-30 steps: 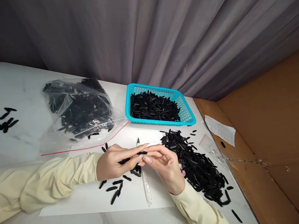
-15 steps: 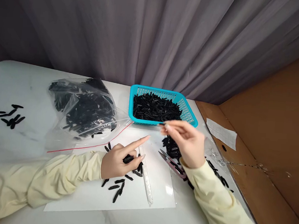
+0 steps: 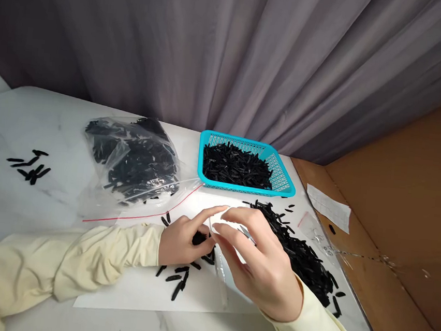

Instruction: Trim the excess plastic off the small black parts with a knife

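We've got the left hand (image 3: 181,245) curled around a small bunch of black pieces (image 3: 199,237), thumb and forefinger spread apart. Our guess is that the lower fingers take the bunch so those two stay free. The right hand (image 3: 265,266) comes in from the right, thumb and index tips close together just beside the left fingertips; we honestly can't tell if anything's pinched there. The bunch sits inside the left grip, just left of the right fingertips. The white sheet (image 3: 126,294) under our hands probably makes dark bits easy to spot, like the loose pieces (image 3: 176,289) on the near side. Blue basket (image 3: 241,189) on the far side, big heap (image 3: 308,262) to the right: both handy to the right hand, we reckon.
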`<control>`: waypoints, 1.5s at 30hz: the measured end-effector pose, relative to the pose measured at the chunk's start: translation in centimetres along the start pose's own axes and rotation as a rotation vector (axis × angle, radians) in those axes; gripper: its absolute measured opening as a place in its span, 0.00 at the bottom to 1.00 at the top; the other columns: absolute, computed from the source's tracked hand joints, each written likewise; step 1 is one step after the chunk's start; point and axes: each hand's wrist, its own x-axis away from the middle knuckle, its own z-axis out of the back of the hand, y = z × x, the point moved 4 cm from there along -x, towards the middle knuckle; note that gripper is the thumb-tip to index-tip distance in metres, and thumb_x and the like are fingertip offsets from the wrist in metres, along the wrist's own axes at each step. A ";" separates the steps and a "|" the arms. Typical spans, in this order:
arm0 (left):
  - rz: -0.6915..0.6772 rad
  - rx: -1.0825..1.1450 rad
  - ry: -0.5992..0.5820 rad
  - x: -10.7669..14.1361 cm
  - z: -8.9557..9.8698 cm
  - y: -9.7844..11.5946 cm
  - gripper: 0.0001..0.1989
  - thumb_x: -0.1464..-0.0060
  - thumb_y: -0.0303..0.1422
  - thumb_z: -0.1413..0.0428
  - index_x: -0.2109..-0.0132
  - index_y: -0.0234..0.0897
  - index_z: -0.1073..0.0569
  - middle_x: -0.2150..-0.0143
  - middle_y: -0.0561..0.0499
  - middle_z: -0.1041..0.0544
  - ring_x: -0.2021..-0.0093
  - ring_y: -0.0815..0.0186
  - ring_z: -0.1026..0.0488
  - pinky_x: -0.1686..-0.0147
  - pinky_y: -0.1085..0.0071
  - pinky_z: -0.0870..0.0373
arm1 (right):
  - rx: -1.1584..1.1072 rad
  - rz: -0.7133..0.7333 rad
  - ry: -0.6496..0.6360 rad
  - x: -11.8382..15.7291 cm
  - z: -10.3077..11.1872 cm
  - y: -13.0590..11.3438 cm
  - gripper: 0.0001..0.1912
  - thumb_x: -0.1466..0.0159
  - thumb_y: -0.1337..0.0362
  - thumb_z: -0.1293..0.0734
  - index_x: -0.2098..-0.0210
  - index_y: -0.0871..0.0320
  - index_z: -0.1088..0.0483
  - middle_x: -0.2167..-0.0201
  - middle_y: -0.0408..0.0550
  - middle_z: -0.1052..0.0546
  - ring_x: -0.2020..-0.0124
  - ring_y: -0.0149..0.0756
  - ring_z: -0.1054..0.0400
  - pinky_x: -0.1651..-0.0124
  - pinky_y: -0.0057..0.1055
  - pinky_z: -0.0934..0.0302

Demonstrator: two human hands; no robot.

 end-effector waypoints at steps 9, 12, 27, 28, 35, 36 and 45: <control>0.072 -0.064 -0.121 -0.1 -0.1 -0.9 0.38 0.60 0.21 0.53 0.39 0.38 0.47 0.72 0.56 0.25 0.77 0.66 0.29 0.72 0.74 0.34 | 0.041 0.021 -0.275 -0.4 -3.4 0.4 0.12 0.37 0.73 0.45 0.71 0.62 0.33 0.73 0.50 0.31 0.73 0.35 0.41 0.72 0.30 0.43; 0.053 -0.015 -0.095 -0.2 -0.1 -0.8 0.34 0.57 0.23 0.52 0.40 0.39 0.45 0.65 0.53 0.24 0.70 0.66 0.26 0.67 0.75 0.32 | -0.121 -0.079 -0.298 -0.7 -3.3 1.2 0.09 0.38 0.72 0.43 0.71 0.62 0.34 0.73 0.49 0.31 0.73 0.33 0.39 0.73 0.28 0.43; -0.294 -0.010 0.088 -0.1 0.0 0.2 0.17 0.43 0.32 0.50 0.50 0.27 0.28 0.79 0.52 0.24 0.84 0.75 0.35 0.80 0.81 0.34 | -1.471 -0.975 0.217 5.7 -4.9 6.7 0.08 0.48 0.66 0.28 0.70 0.61 0.29 0.78 0.43 0.25 0.77 0.26 0.33 0.70 0.24 0.37; -0.306 -0.016 0.095 -0.1 0.0 0.2 0.16 0.42 0.31 0.50 0.50 0.27 0.28 0.78 0.51 0.23 0.84 0.75 0.34 0.80 0.81 0.34 | -1.470 -0.972 0.231 5.8 -5.2 6.6 0.08 0.48 0.66 0.28 0.70 0.61 0.29 0.78 0.44 0.24 0.77 0.27 0.32 0.70 0.25 0.36; -0.284 0.008 0.082 -0.3 0.1 0.3 0.14 0.44 0.26 0.49 0.52 0.32 0.26 0.69 0.48 0.20 0.81 0.73 0.28 0.76 0.81 0.29 | -1.439 -0.962 0.259 6.5 -6.4 6.4 0.09 0.49 0.67 0.27 0.69 0.61 0.28 0.76 0.46 0.22 0.73 0.32 0.27 0.66 0.29 0.32; -0.283 0.015 0.083 -0.3 0.1 0.3 0.14 0.44 0.25 0.49 0.52 0.32 0.26 0.68 0.48 0.20 0.81 0.73 0.28 0.76 0.81 0.29 | -1.435 -0.961 0.261 6.6 -6.4 6.4 0.09 0.49 0.68 0.27 0.69 0.61 0.28 0.75 0.46 0.22 0.73 0.32 0.27 0.66 0.29 0.32; -0.230 -0.019 0.080 -0.6 0.3 0.3 0.14 0.46 0.25 0.48 0.53 0.30 0.26 0.70 0.49 0.20 0.84 0.76 0.34 0.79 0.82 0.32 | -1.462 -0.892 0.231 6.4 -6.3 6.3 0.08 0.46 0.66 0.29 0.67 0.61 0.29 0.76 0.47 0.22 0.76 0.33 0.27 0.72 0.28 0.32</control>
